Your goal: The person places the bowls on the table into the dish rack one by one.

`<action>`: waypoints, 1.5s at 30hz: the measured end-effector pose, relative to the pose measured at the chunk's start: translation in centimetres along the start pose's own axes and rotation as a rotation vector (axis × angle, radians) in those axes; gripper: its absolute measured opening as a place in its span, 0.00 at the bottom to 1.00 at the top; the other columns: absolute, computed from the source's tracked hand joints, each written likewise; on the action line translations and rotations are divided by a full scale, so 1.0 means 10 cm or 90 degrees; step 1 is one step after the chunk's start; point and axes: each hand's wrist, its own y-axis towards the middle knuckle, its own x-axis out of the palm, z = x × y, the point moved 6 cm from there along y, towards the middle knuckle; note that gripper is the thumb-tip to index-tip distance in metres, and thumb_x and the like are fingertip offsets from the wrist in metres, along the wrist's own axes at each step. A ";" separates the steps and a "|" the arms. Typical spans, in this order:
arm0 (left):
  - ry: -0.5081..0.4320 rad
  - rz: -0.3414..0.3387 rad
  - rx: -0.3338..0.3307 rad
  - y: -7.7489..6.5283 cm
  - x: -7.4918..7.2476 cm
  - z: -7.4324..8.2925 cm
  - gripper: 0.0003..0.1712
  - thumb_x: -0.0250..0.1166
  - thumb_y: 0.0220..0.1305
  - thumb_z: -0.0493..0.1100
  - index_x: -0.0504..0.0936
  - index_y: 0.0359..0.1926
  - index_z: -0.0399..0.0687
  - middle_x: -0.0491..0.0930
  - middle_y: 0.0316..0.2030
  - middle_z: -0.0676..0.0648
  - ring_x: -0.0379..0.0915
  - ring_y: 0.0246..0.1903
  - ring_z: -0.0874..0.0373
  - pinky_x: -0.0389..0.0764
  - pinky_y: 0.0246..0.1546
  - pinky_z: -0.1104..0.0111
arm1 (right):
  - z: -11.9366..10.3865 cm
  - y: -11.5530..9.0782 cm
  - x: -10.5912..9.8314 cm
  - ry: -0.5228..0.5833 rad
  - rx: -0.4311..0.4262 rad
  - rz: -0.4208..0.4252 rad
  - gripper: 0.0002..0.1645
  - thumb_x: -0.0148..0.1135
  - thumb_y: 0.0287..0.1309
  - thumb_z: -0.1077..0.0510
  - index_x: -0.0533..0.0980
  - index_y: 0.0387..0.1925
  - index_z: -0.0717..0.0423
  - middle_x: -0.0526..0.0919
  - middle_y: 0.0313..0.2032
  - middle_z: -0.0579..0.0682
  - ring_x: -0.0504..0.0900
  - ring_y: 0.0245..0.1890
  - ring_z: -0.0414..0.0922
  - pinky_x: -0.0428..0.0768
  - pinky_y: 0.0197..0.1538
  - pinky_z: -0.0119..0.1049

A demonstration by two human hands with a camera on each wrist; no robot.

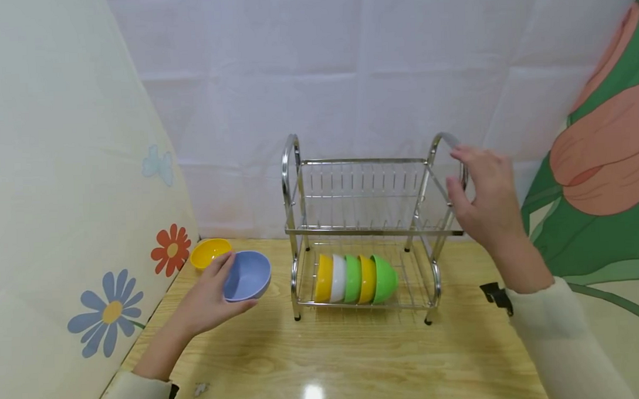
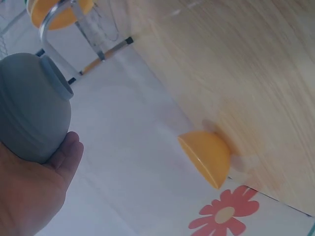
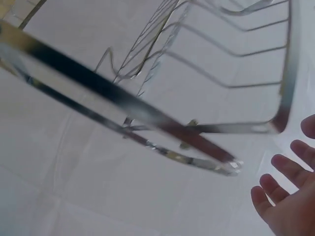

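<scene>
My left hand (image 1: 209, 300) grips a blue bowl (image 1: 248, 273) by its side, with the thumb low and the fingers at the far side. In the left wrist view, the bowl (image 2: 32, 108) looks grey-blue and is held off the table. Just beyond that hand, a yellow bowl (image 1: 205, 250) sits on the table. My right hand (image 1: 488, 199) is raised beside the right end of a two-tier metal dish rack (image 1: 370, 228). Its fingers (image 3: 285, 167) are spread and hold nothing; in the right wrist view they appear apart from the rack's bars.
On the rack's lower tier stands a row of several nested bowls, tipped on their sides: yellow (image 1: 323, 278), white (image 1: 338, 279) and green (image 1: 386, 279) ones. The rack stands on a wooden table (image 1: 346, 357) near a white cloth backdrop (image 1: 294, 77). Flower-printed panels flank both sides.
</scene>
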 end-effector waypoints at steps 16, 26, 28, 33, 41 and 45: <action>-0.022 0.007 0.087 0.00 0.00 0.53 0.68 0.71 0.46 0.78 0.58 0.78 0.45 0.58 0.75 0.44 0.71 0.60 0.39 0.84 0.48 0.47 | -0.77 -0.48 0.11 0.083 -0.149 0.128 0.29 0.51 0.74 0.47 0.78 0.51 0.72 0.81 0.52 0.68 0.78 0.50 0.65 0.69 0.67 0.30; -0.046 0.016 0.132 0.01 0.08 0.82 0.68 0.76 0.44 0.73 0.58 0.78 0.47 0.58 0.76 0.46 0.72 0.60 0.42 0.84 0.49 0.50 | -1.03 -0.78 0.32 0.140 -0.173 0.129 0.26 0.51 0.75 0.52 0.77 0.50 0.75 0.81 0.51 0.70 0.79 0.49 0.64 0.71 0.69 0.32; -0.048 0.018 0.139 0.01 0.09 0.87 0.68 0.76 0.44 0.74 0.58 0.78 0.47 0.58 0.76 0.46 0.71 0.61 0.42 0.84 0.49 0.50 | -1.06 -0.84 0.38 0.152 -0.171 0.127 0.26 0.50 0.75 0.52 0.77 0.50 0.76 0.81 0.50 0.71 0.79 0.50 0.63 0.71 0.68 0.33; -0.073 0.020 0.161 0.00 0.13 1.01 0.67 0.79 0.43 0.69 0.59 0.78 0.47 0.58 0.76 0.46 0.70 0.63 0.43 0.83 0.52 0.50 | -1.09 -1.00 0.54 0.193 -0.157 0.110 0.27 0.51 0.75 0.52 0.77 0.51 0.77 0.81 0.51 0.71 0.79 0.54 0.59 0.71 0.69 0.34; -0.090 0.025 0.189 0.01 0.24 1.16 0.68 0.81 0.41 0.65 0.57 0.79 0.49 0.57 0.76 0.47 0.69 0.65 0.44 0.83 0.53 0.52 | -1.11 -1.19 0.77 0.234 -0.110 0.051 0.28 0.50 0.76 0.51 0.75 0.56 0.75 0.79 0.58 0.65 0.76 0.62 0.54 0.70 0.70 0.34; -0.102 0.028 0.197 0.02 0.32 1.22 0.70 0.81 0.42 0.66 0.53 0.80 0.53 0.56 0.76 0.47 0.68 0.65 0.44 0.83 0.53 0.52 | -1.11 -1.26 0.88 0.241 -0.055 0.003 0.27 0.50 0.74 0.51 0.73 0.61 0.70 0.77 0.62 0.61 0.76 0.64 0.52 0.74 0.63 0.29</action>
